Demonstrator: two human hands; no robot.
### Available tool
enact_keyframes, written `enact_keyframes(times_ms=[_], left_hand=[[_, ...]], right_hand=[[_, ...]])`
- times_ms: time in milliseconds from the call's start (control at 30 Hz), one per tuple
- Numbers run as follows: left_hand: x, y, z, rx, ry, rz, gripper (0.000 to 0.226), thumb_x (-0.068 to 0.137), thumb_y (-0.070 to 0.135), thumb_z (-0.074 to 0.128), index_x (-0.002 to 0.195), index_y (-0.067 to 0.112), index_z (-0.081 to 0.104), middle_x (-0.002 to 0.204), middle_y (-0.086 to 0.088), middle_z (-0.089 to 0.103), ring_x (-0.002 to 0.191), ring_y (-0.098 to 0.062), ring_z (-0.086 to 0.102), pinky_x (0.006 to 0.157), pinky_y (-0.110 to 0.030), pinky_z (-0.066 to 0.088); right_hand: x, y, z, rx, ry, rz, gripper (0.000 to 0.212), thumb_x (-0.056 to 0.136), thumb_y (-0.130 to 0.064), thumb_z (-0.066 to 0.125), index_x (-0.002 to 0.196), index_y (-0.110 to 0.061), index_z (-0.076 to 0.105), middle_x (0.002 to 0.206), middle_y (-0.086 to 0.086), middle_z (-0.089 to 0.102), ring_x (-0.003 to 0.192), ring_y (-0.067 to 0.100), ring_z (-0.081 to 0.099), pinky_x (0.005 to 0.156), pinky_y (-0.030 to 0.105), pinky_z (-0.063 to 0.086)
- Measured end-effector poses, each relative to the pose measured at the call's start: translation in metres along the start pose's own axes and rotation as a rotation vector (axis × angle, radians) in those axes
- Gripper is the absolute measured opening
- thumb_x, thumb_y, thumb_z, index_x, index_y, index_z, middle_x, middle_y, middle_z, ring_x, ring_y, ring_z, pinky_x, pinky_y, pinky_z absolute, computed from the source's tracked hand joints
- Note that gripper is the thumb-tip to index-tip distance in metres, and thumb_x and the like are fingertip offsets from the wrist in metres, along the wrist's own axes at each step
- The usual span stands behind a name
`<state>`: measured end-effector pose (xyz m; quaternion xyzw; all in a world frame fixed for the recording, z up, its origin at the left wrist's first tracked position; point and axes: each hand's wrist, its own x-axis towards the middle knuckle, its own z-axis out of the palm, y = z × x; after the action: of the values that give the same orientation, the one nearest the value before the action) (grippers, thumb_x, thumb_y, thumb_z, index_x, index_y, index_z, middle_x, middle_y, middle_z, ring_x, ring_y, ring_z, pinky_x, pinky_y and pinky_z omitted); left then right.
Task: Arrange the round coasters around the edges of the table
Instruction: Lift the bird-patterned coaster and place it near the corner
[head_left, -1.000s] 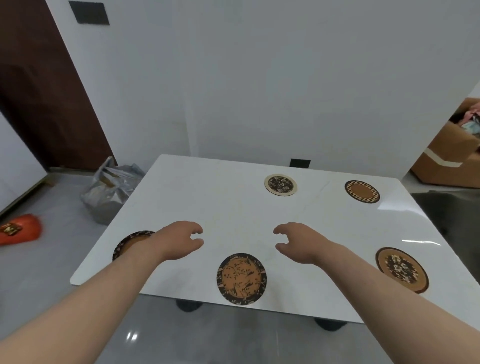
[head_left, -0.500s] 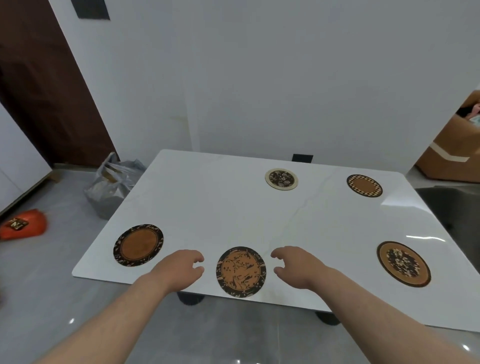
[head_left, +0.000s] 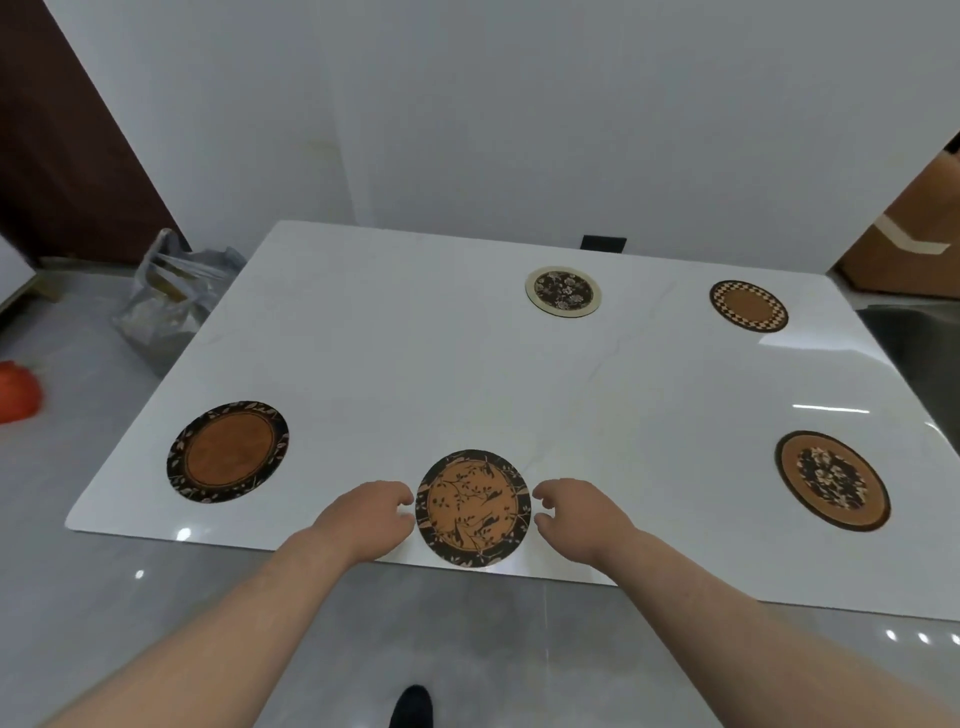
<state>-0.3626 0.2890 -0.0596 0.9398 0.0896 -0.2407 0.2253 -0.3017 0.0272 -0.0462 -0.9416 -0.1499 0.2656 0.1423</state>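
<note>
Several round coasters lie on the white table (head_left: 415, 374). An orange coaster with dark branches (head_left: 472, 508) sits at the near edge, its rim slightly over the edge. My left hand (head_left: 363, 514) is at its left side and my right hand (head_left: 582, 514) at its right, fingers curled and apart, holding nothing. A brown coaster with a black leafy rim (head_left: 227, 451) lies near left. A floral brown coaster (head_left: 832, 480) lies near right. A checker-rimmed coaster (head_left: 748, 305) and a cream-rimmed floral coaster (head_left: 563, 291) lie along the far edge.
A white wall stands right behind the table. On the floor at left are a grey plastic bag (head_left: 166, 301) and an orange object (head_left: 18, 397). A cardboard box (head_left: 909, 244) stands far right. A dark shoe tip (head_left: 412, 706) shows below.
Both hands drew back toward the near edge and now flank the orange branch coaster. The left hand no longer covers the black-rimmed coaster. The view shifted closer to the table.
</note>
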Motion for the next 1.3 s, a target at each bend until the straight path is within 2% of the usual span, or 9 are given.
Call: enact_keyframes(times_ms=[200, 433, 667, 767, 833, 933, 1033, 1167, 1300], left_hand=[[0.015, 0.000, 0.023, -0.040, -0.019, 0.043, 0.034, 0.085, 0.032, 0.048, 0.111, 0.020, 0.067, 0.115, -0.003, 0.062, 0.104, -0.020, 0.058, 0.087, -0.032, 0.049], [0.029, 0.004, 0.032, -0.230, 0.115, 0.031, 0.016, 0.086, 0.014, 0.051, 0.077, 0.018, 0.064, 0.072, 0.005, 0.053, 0.078, -0.018, 0.056, 0.059, -0.022, 0.038], [0.036, 0.016, 0.038, -0.757, 0.231, -0.272, 0.028, 0.082, 0.000, 0.058, 0.106, 0.014, 0.065, 0.095, 0.002, 0.058, 0.097, -0.019, 0.055, 0.080, -0.026, 0.046], [0.040, 0.014, 0.038, -0.897, 0.231, -0.369, 0.039, 0.080, -0.003, 0.064, 0.117, 0.006, 0.061, 0.109, -0.007, 0.057, 0.107, -0.024, 0.055, 0.096, -0.035, 0.046], [0.040, 0.012, 0.038, -0.977, 0.226, -0.403, 0.022, 0.077, -0.007, 0.067, 0.094, 0.008, 0.066, 0.104, -0.012, 0.063, 0.097, -0.025, 0.060, 0.090, -0.035, 0.050], [0.036, 0.010, 0.039, -1.018, 0.201, -0.441, 0.013, 0.076, -0.008, 0.069, 0.076, 0.004, 0.066, 0.088, -0.020, 0.068, 0.069, -0.022, 0.061, 0.066, -0.031, 0.054], [0.028, 0.008, 0.040, -0.993, 0.153, -0.435, 0.013, 0.077, -0.008, 0.069, 0.077, 0.005, 0.066, 0.079, -0.016, 0.067, 0.064, -0.021, 0.059, 0.059, -0.030, 0.050], [0.020, 0.010, 0.032, -1.004, 0.086, -0.358, 0.026, 0.078, -0.013, 0.064, 0.092, 0.008, 0.063, 0.080, -0.006, 0.061, 0.071, -0.019, 0.062, 0.059, -0.031, 0.056], [0.008, 0.011, 0.014, -1.073, 0.159, -0.292, 0.027, 0.080, -0.013, 0.062, 0.091, 0.011, 0.063, 0.082, -0.008, 0.059, 0.072, -0.018, 0.060, 0.062, -0.031, 0.056]], right_hand=[[0.013, 0.001, 0.021, 0.119, 0.037, 0.028, 0.034, 0.092, -0.023, 0.053, 0.125, -0.015, 0.060, 0.119, 0.008, 0.064, 0.109, 0.023, 0.057, 0.089, 0.028, 0.042], [0.029, 0.001, 0.036, 0.272, 0.111, 0.124, 0.028, 0.088, -0.020, 0.057, 0.113, -0.011, 0.065, 0.111, 0.008, 0.067, 0.099, 0.023, 0.060, 0.078, 0.026, 0.041], [0.041, -0.004, 0.043, 0.732, 0.141, 0.395, 0.052, 0.077, -0.016, 0.069, 0.126, -0.002, 0.058, 0.109, 0.010, 0.064, 0.100, 0.029, 0.064, 0.094, 0.043, 0.053], [0.044, -0.001, 0.044, 0.890, 0.180, 0.486, 0.029, 0.079, -0.010, 0.070, 0.101, 0.008, 0.066, 0.106, 0.032, 0.063, 0.089, 0.037, 0.066, 0.091, 0.046, 0.055], [0.043, -0.001, 0.043, 0.967, 0.170, 0.514, 0.006, 0.080, -0.004, 0.071, 0.076, -0.001, 0.069, 0.093, 0.027, 0.069, 0.073, 0.025, 0.064, 0.071, 0.034, 0.056], [0.044, -0.001, 0.046, 1.040, 0.165, 0.523, 0.005, 0.081, -0.004, 0.073, 0.077, -0.005, 0.070, 0.084, 0.013, 0.071, 0.072, 0.021, 0.064, 0.061, 0.030, 0.053], [0.039, -0.002, 0.049, 1.164, 0.154, 0.563, 0.005, 0.082, -0.003, 0.073, 0.086, -0.001, 0.071, 0.090, 0.020, 0.074, 0.079, 0.030, 0.069, 0.073, 0.042, 0.060], [0.032, -0.003, 0.045, 1.246, 0.144, 0.556, 0.009, 0.084, -0.002, 0.071, 0.093, 0.003, 0.070, 0.089, 0.021, 0.074, 0.070, 0.025, 0.069, 0.056, 0.028, 0.058], [0.023, -0.008, 0.032, 1.293, 0.143, 0.512, 0.011, 0.086, -0.004, 0.070, 0.095, 0.002, 0.069, 0.091, 0.023, 0.074, 0.072, 0.026, 0.068, 0.063, 0.031, 0.058]])
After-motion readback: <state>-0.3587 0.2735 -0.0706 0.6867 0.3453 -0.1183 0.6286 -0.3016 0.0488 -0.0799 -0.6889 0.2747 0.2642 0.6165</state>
